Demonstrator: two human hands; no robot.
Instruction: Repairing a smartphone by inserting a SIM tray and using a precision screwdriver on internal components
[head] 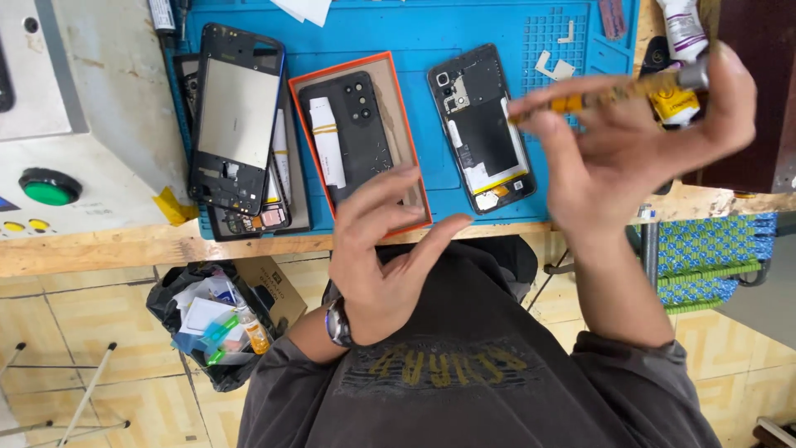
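Observation:
My right hand (pixel 638 141) grips a yellow-and-black screwdriver (pixel 609 95) held level above the blue work mat (pixel 431 37). Its tip points left, over an opened black phone (pixel 481 124) with bare internals. My left hand (pixel 385 249) hovers with fingers spread at the near corner of an orange-rimmed box lid (pixel 398 91), holding nothing. A black phone back cover (pixel 352 133) with a white strip lies in that lid. Left of it sits a phone frame with a grey panel (pixel 236 116), stacked on other phone parts.
A grey machine with a green button (pixel 50 187) stands at the left. Small white parts (pixel 551 66) and a glue tube (pixel 684 29) lie at the mat's far right. Below the wooden bench edge (pixel 99 249) sits a black waste bag (pixel 207 319) on tiled floor.

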